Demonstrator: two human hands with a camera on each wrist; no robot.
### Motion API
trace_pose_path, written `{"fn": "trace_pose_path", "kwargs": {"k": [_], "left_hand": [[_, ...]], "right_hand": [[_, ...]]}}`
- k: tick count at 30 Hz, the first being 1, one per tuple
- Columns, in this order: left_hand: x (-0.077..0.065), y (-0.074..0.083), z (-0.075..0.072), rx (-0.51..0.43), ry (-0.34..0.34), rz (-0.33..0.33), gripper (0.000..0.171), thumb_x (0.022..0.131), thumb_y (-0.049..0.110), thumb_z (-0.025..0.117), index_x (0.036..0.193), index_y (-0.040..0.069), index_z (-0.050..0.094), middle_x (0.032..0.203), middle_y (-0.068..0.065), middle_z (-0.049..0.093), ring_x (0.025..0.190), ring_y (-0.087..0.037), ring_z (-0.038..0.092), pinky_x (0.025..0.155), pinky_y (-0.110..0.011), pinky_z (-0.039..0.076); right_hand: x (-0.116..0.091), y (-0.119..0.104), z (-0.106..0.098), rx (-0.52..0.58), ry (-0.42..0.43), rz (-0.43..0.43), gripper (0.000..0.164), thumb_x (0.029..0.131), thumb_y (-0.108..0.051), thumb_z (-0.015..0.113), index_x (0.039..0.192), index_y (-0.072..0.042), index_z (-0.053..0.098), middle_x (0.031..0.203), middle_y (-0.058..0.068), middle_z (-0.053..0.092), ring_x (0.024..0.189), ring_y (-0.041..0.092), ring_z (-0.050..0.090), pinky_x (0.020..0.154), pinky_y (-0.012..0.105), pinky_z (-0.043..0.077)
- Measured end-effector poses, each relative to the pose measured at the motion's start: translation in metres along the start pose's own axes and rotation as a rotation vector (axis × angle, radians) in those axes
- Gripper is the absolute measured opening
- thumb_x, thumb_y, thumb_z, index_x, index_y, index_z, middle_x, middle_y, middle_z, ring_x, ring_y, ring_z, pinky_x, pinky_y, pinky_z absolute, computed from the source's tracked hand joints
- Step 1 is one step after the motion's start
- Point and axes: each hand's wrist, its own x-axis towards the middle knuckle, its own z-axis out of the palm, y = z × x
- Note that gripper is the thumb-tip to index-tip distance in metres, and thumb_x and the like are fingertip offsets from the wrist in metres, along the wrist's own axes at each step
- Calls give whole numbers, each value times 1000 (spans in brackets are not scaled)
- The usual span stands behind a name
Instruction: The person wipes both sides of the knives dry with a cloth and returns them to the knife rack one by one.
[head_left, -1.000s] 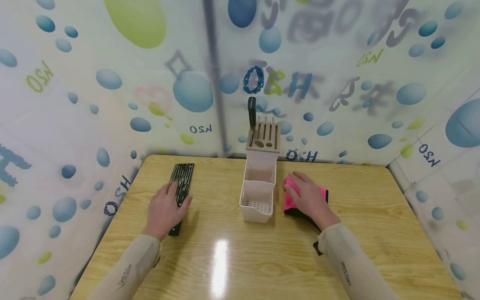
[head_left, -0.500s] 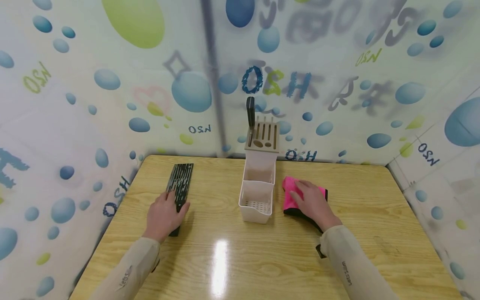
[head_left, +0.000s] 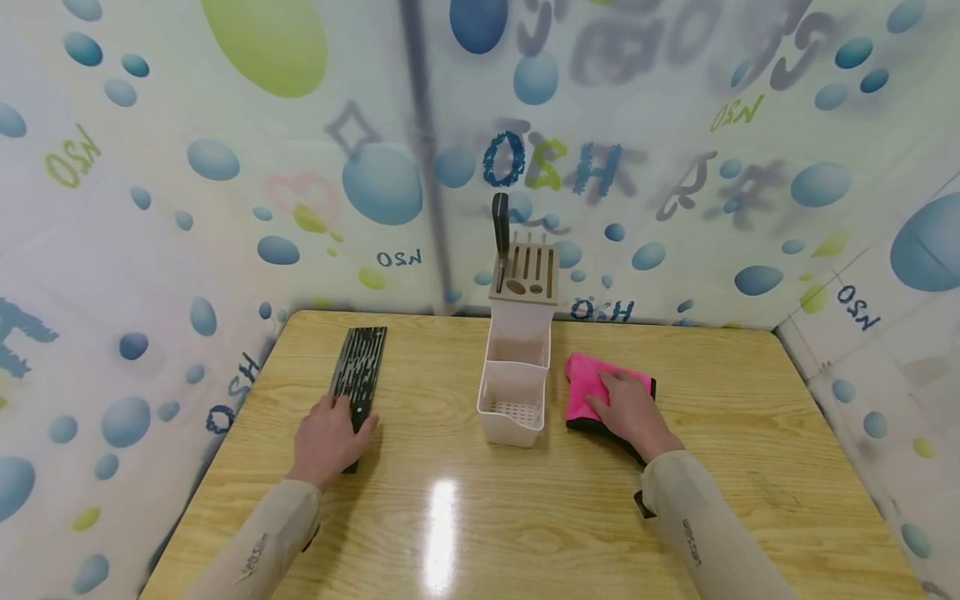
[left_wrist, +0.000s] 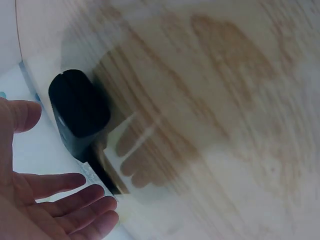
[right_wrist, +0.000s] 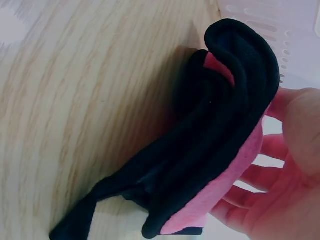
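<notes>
A cleaver with a streaked black blade (head_left: 363, 354) lies lengthwise at the left of the table. Over its black handle (left_wrist: 79, 102) is my left hand (head_left: 326, 437), fingers extended and thumb spread; part of the handle is hidden beneath it in the head view. On the right lies a folded pink cloth (head_left: 587, 387) with black edging and a black strap. My right hand (head_left: 633, 411) rests over its right part, fingers loosely bent. In the right wrist view the cloth's black edge (right_wrist: 220, 115) stands in folds beside the palm.
Between the hands stands a white plastic utensil caddy (head_left: 517, 367) with a slotted beige top (head_left: 525, 275). A black-handled knife (head_left: 500, 223) sits upright in it. The wooden table (head_left: 435, 392) meets a patterned wall (head_left: 300, 208) at the back.
My left hand has drawn back along the cleaver toward its handle end, showing more blade. My right fingers have drawn back across the cloth, baring more pink. Cleaver, cloth and caddy have stayed put.
</notes>
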Motion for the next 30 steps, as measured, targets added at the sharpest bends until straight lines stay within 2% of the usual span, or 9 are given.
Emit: {"fn": "trace_pose_path", "kwargs": {"k": [7, 16, 20, 24, 27, 30], "left_hand": [[0, -1, 5, 4, -17, -8, 65, 90, 46, 61, 113, -14, 56, 109, -34, 55, 91, -45, 58, 78, -57, 49], [-1, -4, 10, 28, 54, 55, 61, 85, 42, 68, 105, -14, 59, 101, -31, 56, 83, -43, 58, 72, -55, 50], [-1, -4, 10, 24, 59, 61, 58, 85, 39, 70, 107, -14, 59, 103, -33, 56, 89, -46, 57, 73, -57, 50], [1, 0, 9, 12, 11, 23, 55, 87, 34, 69, 111, -14, 57, 106, -34, 55, 93, -47, 56, 72, -58, 50], [4, 3, 8, -3, -43, -22, 51, 89, 32, 67, 109, -14, 56, 105, -34, 55, 88, -46, 58, 67, -57, 51], [7, 5, 8, -12, -79, -61, 47, 90, 30, 63, 104, -14, 55, 98, -32, 57, 80, -44, 60, 61, -56, 51]], "right_hand": [[1, 3, 5, -19, -39, 30, 61, 97, -30, 58, 139, 10, 43, 139, 33, 44, 129, 49, 41, 105, 57, 35], [5, 2, 10, -94, -39, 5, 55, 95, -28, 60, 133, 11, 49, 131, 32, 52, 123, 47, 46, 104, 55, 38], [7, 2, 12, -142, -22, -8, 45, 94, -25, 62, 122, 10, 58, 121, 29, 58, 115, 43, 51, 101, 53, 41], [8, 4, 13, -165, 9, -28, 32, 92, -21, 64, 107, 7, 64, 108, 24, 64, 107, 40, 55, 98, 51, 43], [8, 4, 13, -159, 29, -32, 20, 90, -18, 65, 89, 2, 66, 95, 19, 65, 100, 37, 58, 92, 50, 46], [8, 4, 12, -149, 33, -20, 17, 88, -15, 64, 76, -3, 62, 85, 14, 61, 90, 34, 59, 85, 48, 50]]}}
